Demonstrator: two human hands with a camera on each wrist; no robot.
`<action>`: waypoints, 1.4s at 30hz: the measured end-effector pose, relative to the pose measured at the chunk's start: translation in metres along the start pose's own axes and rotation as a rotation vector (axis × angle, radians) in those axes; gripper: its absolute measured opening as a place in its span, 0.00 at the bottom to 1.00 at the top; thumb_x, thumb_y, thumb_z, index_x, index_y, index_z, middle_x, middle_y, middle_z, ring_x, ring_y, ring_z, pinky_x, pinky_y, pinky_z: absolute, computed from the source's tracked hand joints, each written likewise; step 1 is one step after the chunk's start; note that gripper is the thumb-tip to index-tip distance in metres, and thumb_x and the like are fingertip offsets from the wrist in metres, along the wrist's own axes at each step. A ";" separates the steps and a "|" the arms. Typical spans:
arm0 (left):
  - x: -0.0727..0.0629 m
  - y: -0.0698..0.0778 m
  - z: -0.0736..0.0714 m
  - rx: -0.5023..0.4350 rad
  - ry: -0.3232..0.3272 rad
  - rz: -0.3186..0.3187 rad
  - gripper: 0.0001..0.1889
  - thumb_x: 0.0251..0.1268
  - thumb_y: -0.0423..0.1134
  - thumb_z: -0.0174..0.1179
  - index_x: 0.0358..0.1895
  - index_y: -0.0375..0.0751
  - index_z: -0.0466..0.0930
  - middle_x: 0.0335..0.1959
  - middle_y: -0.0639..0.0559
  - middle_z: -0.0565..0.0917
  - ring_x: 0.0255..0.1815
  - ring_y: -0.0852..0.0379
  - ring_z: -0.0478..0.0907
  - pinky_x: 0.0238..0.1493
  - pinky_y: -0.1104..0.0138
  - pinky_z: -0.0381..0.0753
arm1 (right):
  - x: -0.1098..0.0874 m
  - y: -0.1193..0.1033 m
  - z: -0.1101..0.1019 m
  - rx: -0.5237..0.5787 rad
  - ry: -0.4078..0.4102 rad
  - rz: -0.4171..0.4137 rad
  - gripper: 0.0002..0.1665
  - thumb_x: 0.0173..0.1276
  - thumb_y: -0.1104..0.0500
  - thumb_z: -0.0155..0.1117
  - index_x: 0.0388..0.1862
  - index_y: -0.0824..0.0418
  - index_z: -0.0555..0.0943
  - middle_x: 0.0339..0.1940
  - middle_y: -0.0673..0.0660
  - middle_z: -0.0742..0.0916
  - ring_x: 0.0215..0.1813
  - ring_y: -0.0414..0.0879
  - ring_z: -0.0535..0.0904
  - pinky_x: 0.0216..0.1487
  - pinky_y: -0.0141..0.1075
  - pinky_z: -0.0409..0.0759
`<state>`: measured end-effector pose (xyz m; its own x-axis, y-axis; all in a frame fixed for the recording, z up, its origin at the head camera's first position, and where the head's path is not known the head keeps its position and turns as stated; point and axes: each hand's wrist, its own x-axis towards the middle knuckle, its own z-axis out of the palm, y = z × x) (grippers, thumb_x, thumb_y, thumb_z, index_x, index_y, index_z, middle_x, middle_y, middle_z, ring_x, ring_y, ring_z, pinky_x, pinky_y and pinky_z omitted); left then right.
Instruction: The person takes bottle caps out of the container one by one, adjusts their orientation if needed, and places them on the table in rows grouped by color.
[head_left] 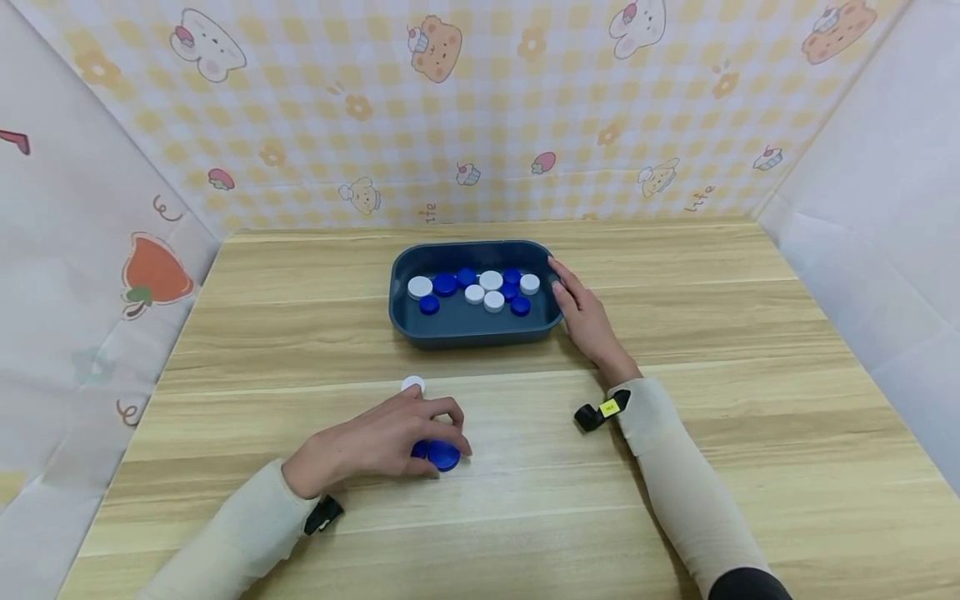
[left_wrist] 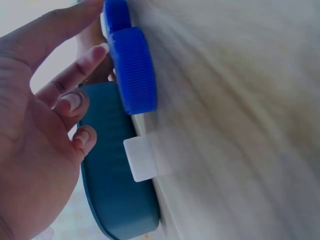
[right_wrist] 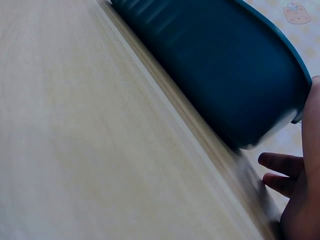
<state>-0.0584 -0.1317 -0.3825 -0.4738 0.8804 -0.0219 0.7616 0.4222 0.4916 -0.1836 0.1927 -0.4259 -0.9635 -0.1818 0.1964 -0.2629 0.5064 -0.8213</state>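
In the head view my left hand [head_left: 390, 433] bends loosely over two blue bottle caps, one large [head_left: 443, 455] and one partly hidden beneath the fingers. Its thumb and index finger lie close about the large one. The left wrist view shows the ridged side of a blue cap [left_wrist: 135, 72] flat on the table, the thumb level with the top of the cap beyond. A white cap [head_left: 412, 383] lies just past the knuckles. My right hand [head_left: 588, 321] rests at the right end of a dark teal tray [head_left: 480, 340], fingers nearly straight, thumb and index fingertip at the rim.
Several blue caps [head_left: 445, 285] and white caps [head_left: 420, 288] lie in the tray. The wood-grain table [head_left: 750, 400] runs back to a yellow checked cloth backdrop [head_left: 487, 100], with white cloth [head_left: 75, 250] at the left side.
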 end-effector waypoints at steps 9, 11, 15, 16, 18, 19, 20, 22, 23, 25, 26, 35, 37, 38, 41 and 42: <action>0.003 -0.012 -0.017 -0.091 0.275 0.146 0.21 0.51 0.42 0.73 0.51 0.57 0.82 0.50 0.59 0.74 0.44 0.61 0.68 0.39 0.67 0.66 | 0.000 0.000 0.001 0.010 0.004 -0.006 0.28 0.77 0.40 0.40 0.73 0.37 0.61 0.72 0.46 0.66 0.71 0.47 0.61 0.68 0.49 0.58; 0.004 -0.016 -0.025 -0.126 0.325 0.158 0.21 0.49 0.39 0.74 0.49 0.55 0.82 0.50 0.58 0.74 0.47 0.60 0.69 0.39 0.67 0.68 | 0.000 0.000 0.001 0.013 0.004 -0.006 0.28 0.77 0.40 0.40 0.74 0.37 0.60 0.72 0.46 0.66 0.71 0.47 0.61 0.68 0.49 0.58; 0.002 -0.022 -0.041 -0.201 0.373 0.147 0.21 0.49 0.35 0.74 0.48 0.56 0.82 0.51 0.58 0.75 0.50 0.58 0.69 0.43 0.66 0.71 | 0.001 -0.001 0.000 0.011 -0.001 -0.009 0.28 0.77 0.40 0.40 0.74 0.37 0.60 0.72 0.46 0.66 0.71 0.47 0.61 0.68 0.49 0.58; 0.002 -0.024 -0.045 -0.216 0.381 0.148 0.21 0.49 0.34 0.74 0.49 0.55 0.82 0.50 0.58 0.75 0.50 0.58 0.69 0.41 0.67 0.71 | 0.001 -0.001 0.000 0.011 -0.001 -0.010 0.28 0.77 0.40 0.40 0.74 0.37 0.60 0.72 0.46 0.66 0.71 0.47 0.61 0.68 0.49 0.58; 0.002 -0.026 -0.052 -0.227 0.403 0.157 0.22 0.49 0.33 0.74 0.49 0.53 0.82 0.50 0.57 0.76 0.48 0.58 0.70 0.37 0.68 0.71 | 0.001 -0.001 0.000 0.011 -0.001 -0.009 0.28 0.77 0.40 0.40 0.73 0.36 0.60 0.72 0.47 0.66 0.71 0.47 0.61 0.68 0.49 0.58; 0.002 -0.027 -0.055 -0.229 0.414 0.161 0.22 0.49 0.32 0.73 0.49 0.52 0.82 0.50 0.56 0.76 0.47 0.58 0.70 0.34 0.69 0.70 | 0.001 -0.001 0.000 0.013 0.000 -0.009 0.28 0.77 0.40 0.40 0.73 0.36 0.60 0.72 0.47 0.66 0.71 0.47 0.61 0.68 0.48 0.58; 0.003 -0.028 -0.059 -0.234 0.421 0.162 0.21 0.49 0.32 0.73 0.49 0.51 0.83 0.50 0.56 0.76 0.46 0.58 0.70 0.31 0.70 0.68 | 0.001 -0.001 0.000 0.014 0.002 -0.010 0.28 0.77 0.40 0.40 0.74 0.37 0.60 0.72 0.47 0.66 0.71 0.46 0.61 0.68 0.48 0.58; 0.004 -0.031 -0.065 -0.232 0.436 0.157 0.21 0.49 0.31 0.73 0.49 0.50 0.83 0.50 0.55 0.76 0.43 0.59 0.69 0.26 0.70 0.63 | 0.001 0.000 0.000 0.014 0.008 -0.013 0.28 0.77 0.41 0.40 0.73 0.38 0.61 0.72 0.47 0.67 0.71 0.46 0.61 0.68 0.47 0.58; 0.005 -0.033 -0.068 -0.229 0.445 0.153 0.21 0.49 0.31 0.73 0.49 0.49 0.83 0.49 0.55 0.76 0.40 0.60 0.68 0.25 0.71 0.62 | 0.001 0.001 0.000 0.013 0.010 -0.016 0.27 0.77 0.41 0.41 0.74 0.38 0.61 0.72 0.47 0.67 0.71 0.46 0.61 0.68 0.47 0.59; 0.008 -0.038 -0.073 -0.231 0.461 0.142 0.20 0.49 0.31 0.73 0.48 0.46 0.83 0.49 0.54 0.77 0.34 0.62 0.67 0.22 0.71 0.62 | 0.001 0.002 0.000 0.012 0.011 -0.022 0.27 0.77 0.42 0.41 0.74 0.39 0.61 0.72 0.47 0.67 0.71 0.46 0.62 0.68 0.47 0.59; 0.010 -0.041 -0.075 -0.235 0.466 0.129 0.20 0.49 0.31 0.73 0.48 0.46 0.83 0.49 0.53 0.77 0.31 0.62 0.66 0.21 0.71 0.61 | 0.001 0.002 0.000 0.011 0.012 -0.024 0.27 0.77 0.42 0.41 0.74 0.39 0.61 0.72 0.47 0.67 0.71 0.46 0.62 0.68 0.47 0.59; 0.027 -0.069 -0.093 -0.208 0.462 -0.046 0.18 0.55 0.37 0.71 0.50 0.47 0.83 0.49 0.56 0.78 0.24 0.53 0.64 0.23 0.67 0.64 | 0.001 0.003 0.000 0.011 0.008 -0.017 0.28 0.77 0.42 0.41 0.74 0.39 0.61 0.72 0.47 0.66 0.71 0.46 0.61 0.68 0.48 0.58; 0.030 -0.075 -0.095 -0.199 0.447 -0.091 0.18 0.55 0.38 0.70 0.51 0.48 0.82 0.49 0.56 0.78 0.27 0.54 0.66 0.26 0.67 0.65 | 0.001 0.003 0.000 0.010 0.004 -0.014 0.28 0.77 0.41 0.41 0.74 0.39 0.61 0.72 0.47 0.66 0.71 0.46 0.61 0.68 0.48 0.58; 0.032 -0.077 -0.096 -0.194 0.438 -0.108 0.18 0.56 0.38 0.70 0.51 0.48 0.82 0.49 0.56 0.78 0.29 0.54 0.66 0.28 0.66 0.65 | 0.001 0.002 0.000 0.008 0.004 -0.012 0.28 0.77 0.41 0.41 0.74 0.39 0.61 0.72 0.47 0.66 0.71 0.46 0.61 0.68 0.48 0.58; 0.036 -0.085 -0.099 -0.184 0.414 -0.159 0.18 0.56 0.38 0.70 0.51 0.47 0.82 0.49 0.53 0.79 0.33 0.51 0.68 0.31 0.64 0.66 | 0.001 0.001 0.000 0.004 0.003 -0.015 0.28 0.77 0.42 0.40 0.74 0.40 0.61 0.72 0.48 0.67 0.71 0.46 0.61 0.68 0.48 0.58; 0.037 -0.088 -0.099 -0.182 0.408 -0.178 0.18 0.56 0.37 0.70 0.51 0.47 0.82 0.49 0.53 0.79 0.35 0.49 0.69 0.33 0.64 0.66 | 0.000 0.001 0.000 0.002 0.004 -0.017 0.28 0.77 0.42 0.40 0.74 0.41 0.61 0.72 0.48 0.67 0.71 0.46 0.61 0.68 0.48 0.58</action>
<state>-0.1867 -0.1572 -0.3401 -0.7526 0.6257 0.2052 0.5799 0.4820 0.6568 -0.1842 0.1929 -0.4268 -0.9590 -0.1875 0.2125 -0.2795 0.5017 -0.8187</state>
